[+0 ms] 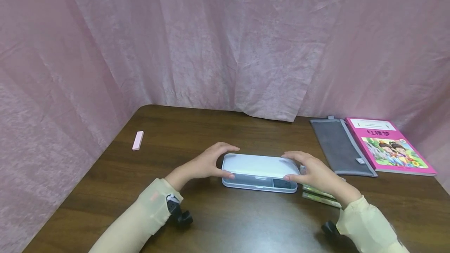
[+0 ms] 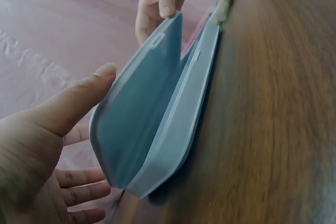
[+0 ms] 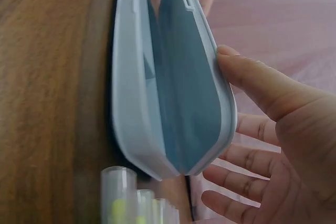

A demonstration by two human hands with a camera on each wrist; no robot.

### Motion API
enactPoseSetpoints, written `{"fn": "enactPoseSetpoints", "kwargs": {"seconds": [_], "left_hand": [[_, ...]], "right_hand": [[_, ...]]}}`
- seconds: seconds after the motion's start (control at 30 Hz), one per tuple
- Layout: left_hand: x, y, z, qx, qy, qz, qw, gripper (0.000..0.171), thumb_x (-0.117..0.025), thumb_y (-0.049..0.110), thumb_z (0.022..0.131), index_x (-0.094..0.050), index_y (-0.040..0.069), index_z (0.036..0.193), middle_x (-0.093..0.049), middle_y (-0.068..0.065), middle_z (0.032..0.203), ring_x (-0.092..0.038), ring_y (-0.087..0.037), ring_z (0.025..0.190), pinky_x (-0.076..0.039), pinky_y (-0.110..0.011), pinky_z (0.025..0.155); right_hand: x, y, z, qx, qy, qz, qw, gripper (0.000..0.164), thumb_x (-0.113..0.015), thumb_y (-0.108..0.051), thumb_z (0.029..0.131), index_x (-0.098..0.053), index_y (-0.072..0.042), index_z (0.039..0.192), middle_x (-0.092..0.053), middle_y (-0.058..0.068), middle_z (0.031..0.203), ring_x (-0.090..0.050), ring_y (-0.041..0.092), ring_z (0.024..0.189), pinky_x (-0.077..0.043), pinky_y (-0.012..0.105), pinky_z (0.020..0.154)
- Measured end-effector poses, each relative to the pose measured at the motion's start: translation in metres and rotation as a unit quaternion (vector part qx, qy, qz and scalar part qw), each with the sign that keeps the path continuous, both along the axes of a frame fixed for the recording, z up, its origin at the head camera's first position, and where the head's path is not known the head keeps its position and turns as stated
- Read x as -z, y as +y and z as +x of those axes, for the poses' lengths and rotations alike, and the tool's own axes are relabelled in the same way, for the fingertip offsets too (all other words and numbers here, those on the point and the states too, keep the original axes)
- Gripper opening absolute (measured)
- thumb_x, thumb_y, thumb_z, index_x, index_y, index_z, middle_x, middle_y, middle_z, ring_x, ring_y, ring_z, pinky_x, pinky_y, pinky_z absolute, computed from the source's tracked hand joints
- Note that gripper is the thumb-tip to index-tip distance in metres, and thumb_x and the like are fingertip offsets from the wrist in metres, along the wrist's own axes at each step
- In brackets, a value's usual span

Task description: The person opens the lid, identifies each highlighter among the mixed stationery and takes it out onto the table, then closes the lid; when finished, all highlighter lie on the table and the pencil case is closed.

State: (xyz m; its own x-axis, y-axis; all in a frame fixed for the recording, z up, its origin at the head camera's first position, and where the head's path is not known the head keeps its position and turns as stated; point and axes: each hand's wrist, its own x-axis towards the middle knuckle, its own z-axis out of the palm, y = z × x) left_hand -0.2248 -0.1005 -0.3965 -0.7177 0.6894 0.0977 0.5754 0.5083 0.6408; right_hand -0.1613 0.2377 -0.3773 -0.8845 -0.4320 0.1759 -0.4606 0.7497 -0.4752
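A pale blue pencil case (image 1: 258, 165) lies lengthwise across the table, its hinged lid (image 2: 139, 95) partly raised over the base (image 3: 128, 61). At the left end, my left hand (image 1: 205, 163) touches the lid's front edge with its thumb; the other fingers spread out behind the lid. My right hand (image 1: 314, 171) spans the right end, thumb on the lid's edge and fingers extended behind it. A divider shows inside the base. Beside the case's right end, partly under the right hand, lie several slim pens (image 1: 321, 199) with clear ends (image 3: 118, 192) and yellow-green parts.
A small pink-and-white bar (image 1: 138, 140) lies at the far left of the table. At the right are a grey zip pouch (image 1: 339, 147) and a pink picture-covered book (image 1: 390, 145), side by side. Pink curtains (image 1: 197, 50) hang behind the table's back edge.
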Motion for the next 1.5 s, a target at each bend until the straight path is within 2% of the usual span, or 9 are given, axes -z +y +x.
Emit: {"fn": "enactPoseSetpoints", "kwargs": {"seconds": [0.1,0.3,0.43,0.7,0.97,1.5], "left_hand": [[-0.001,0.004,0.002,-0.015,0.011,-0.026,0.9995,0.079,-0.08,0.046,0.073,-0.048,0.021,0.14,-0.047,-0.006,0.141,-0.041,-0.025,0.133,-0.034,-0.052,0.11],[0.001,0.011,0.003,-0.037,0.021,-0.063,0.9971,0.082,-0.078,0.054,0.072,-0.046,0.025,0.142,-0.044,-0.005,0.144,-0.038,-0.026,0.136,-0.03,-0.052,0.113],[0.004,0.013,0.003,-0.031,0.027,-0.076,0.9963,0.085,-0.078,0.055,0.071,-0.045,0.023,0.143,-0.042,-0.006,0.146,-0.038,-0.028,0.136,-0.03,-0.051,0.113],[0.01,0.016,0.005,-0.021,0.083,-0.103,0.991,0.092,-0.077,0.058,0.07,-0.042,0.016,0.145,-0.048,-0.006,0.143,-0.042,-0.026,0.133,-0.03,-0.048,0.113],[0.017,0.016,0.006,-0.037,0.105,-0.129,0.9854,0.092,-0.075,0.062,0.071,-0.046,0.011,0.141,-0.051,-0.005,0.14,-0.044,-0.022,0.132,-0.032,-0.044,0.113],[0.018,0.017,0.008,-0.043,0.094,-0.128,0.9863,0.091,-0.074,0.063,0.071,-0.047,0.011,0.14,-0.052,-0.005,0.139,-0.044,-0.021,0.133,-0.031,-0.043,0.114]], "right_hand": [[0.003,-0.001,0.001,-0.008,0.01,0.008,1.0,0.062,-0.078,-0.038,0.078,-0.058,-0.006,0.128,-0.058,0.019,0.133,-0.054,0.039,0.123,-0.043,0.057,0.1],[0.006,-0.003,0.001,-0.012,0.0,0.02,1.0,0.067,-0.077,-0.041,0.078,-0.056,-0.007,0.131,-0.054,0.019,0.139,-0.05,0.04,0.127,-0.04,0.058,0.103],[0.008,-0.002,0.002,-0.02,-0.004,0.03,0.999,0.069,-0.076,-0.044,0.078,-0.055,-0.009,0.134,-0.051,0.016,0.143,-0.048,0.039,0.13,-0.039,0.058,0.103],[0.01,-0.005,0.004,-0.03,-0.001,0.047,0.998,0.068,-0.079,-0.038,0.076,-0.055,-0.008,0.134,-0.049,0.016,0.144,-0.046,0.039,0.131,-0.04,0.058,0.103],[0.013,-0.006,0.006,-0.015,-0.006,0.051,0.999,0.072,-0.079,-0.041,0.076,-0.054,-0.008,0.135,-0.05,0.015,0.144,-0.048,0.038,0.129,-0.041,0.058,0.102],[0.017,-0.006,0.007,0.004,-0.006,0.046,0.999,0.077,-0.079,-0.043,0.073,-0.052,-0.009,0.137,-0.053,0.013,0.142,-0.048,0.038,0.128,-0.041,0.059,0.102]]}}
